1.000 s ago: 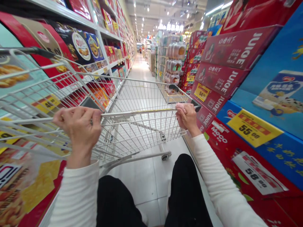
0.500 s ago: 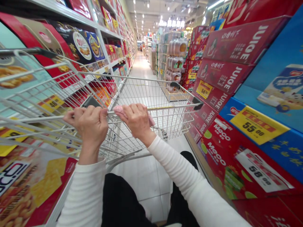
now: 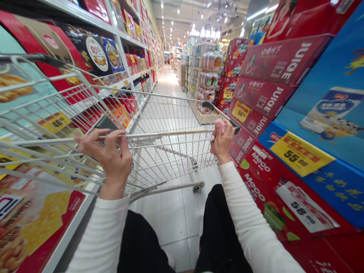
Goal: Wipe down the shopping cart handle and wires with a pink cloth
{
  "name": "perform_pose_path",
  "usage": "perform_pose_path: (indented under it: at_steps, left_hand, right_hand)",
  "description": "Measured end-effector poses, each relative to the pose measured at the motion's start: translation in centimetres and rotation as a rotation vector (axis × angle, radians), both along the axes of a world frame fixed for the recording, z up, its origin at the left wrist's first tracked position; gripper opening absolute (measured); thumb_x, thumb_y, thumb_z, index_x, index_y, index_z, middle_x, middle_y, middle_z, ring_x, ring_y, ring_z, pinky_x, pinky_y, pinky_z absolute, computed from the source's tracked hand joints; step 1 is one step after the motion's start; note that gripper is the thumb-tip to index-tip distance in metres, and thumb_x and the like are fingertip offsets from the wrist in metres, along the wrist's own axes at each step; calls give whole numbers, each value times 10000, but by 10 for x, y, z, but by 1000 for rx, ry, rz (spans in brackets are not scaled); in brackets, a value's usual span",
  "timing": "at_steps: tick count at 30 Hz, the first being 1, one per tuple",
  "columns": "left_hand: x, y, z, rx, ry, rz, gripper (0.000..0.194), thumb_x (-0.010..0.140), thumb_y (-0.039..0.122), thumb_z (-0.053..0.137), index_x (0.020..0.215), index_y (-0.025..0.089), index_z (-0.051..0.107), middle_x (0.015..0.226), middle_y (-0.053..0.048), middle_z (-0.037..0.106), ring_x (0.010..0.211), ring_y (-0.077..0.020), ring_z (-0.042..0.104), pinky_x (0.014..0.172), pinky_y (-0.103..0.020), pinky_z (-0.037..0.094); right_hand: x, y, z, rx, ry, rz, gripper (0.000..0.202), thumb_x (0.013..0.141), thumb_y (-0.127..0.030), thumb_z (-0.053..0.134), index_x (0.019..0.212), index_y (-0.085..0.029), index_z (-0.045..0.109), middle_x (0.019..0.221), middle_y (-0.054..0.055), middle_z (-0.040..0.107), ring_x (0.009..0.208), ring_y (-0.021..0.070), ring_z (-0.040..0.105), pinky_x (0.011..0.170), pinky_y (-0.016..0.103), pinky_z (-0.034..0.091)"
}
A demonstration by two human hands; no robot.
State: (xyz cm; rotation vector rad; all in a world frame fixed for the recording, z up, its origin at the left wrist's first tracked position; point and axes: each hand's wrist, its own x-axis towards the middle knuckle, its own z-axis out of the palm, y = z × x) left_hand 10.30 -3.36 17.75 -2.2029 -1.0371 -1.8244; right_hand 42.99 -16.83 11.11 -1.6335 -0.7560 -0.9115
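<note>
A wire shopping cart (image 3: 173,133) stands in front of me, its metal rail running across the view. My left hand (image 3: 113,159) is hooked over the rail left of centre, its fingers curled on the bar and slightly spread. At the rail's right end, beside the black corner piece (image 3: 234,127), my right hand (image 3: 223,144) is closed around a pink cloth (image 3: 219,123). The cloth is bunched against the rail, and part of it hangs below my fingers. No goods show in the visible part of the basket.
Shelves (image 3: 121,36) of boxed snacks line the left side, close to the cart. Stacked red drink cartons (image 3: 273,60) and a blue carton (image 3: 327,113) with price tags rise at the right. Shrink-wrapped packs (image 3: 209,77) stand farther ahead beside the tiled aisle (image 3: 169,81).
My right hand has slid along the rail with the pink cloth, from near the middle to the right end. My left hand stays in place, its fingers looser. The view has shifted slightly.
</note>
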Motion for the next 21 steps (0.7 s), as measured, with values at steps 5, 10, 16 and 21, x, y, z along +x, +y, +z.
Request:
perform_pose_path:
  at_steps: [5,10,16,21]
  left_hand:
    - [23,-24,-38,-115,-26,43,267,950,336,543,1168,224,648,1295,-173,493,1358,-367,393,1222,-655,239]
    - [33,-22,-51,-228,107,36,233,952,317,536,1115,244,686,1320,-164,560,1521,-409,217,1261,-679,132]
    - [23,-15,-51,-247,173,-13,238,947,301,537,1128,250,682,1341,-177,562,1534,-426,196,1237,-737,92]
    - [21,-12,-51,-231,198,-13,230,934,293,566,1132,258,678,1318,-167,586,1519,-428,235,1237,-738,101]
  right_hand:
    - [-25,31,-19,307,185,-228,500,1057,-499,357,1419,-194,517,1385,253,487,1353,365,461,1107,708,356]
    - [-87,71,-28,183,246,-13,510,1067,-379,331,1516,-179,466,1494,279,407,1468,421,386,1101,744,392]
    - [-148,93,-62,-123,-3,163,436,1029,-178,449,1410,-290,628,1458,159,589,1461,325,467,1157,569,466]
    - [-134,62,-85,-228,-272,331,427,1024,-157,482,1343,-366,675,1350,57,692,1346,231,566,1126,440,522]
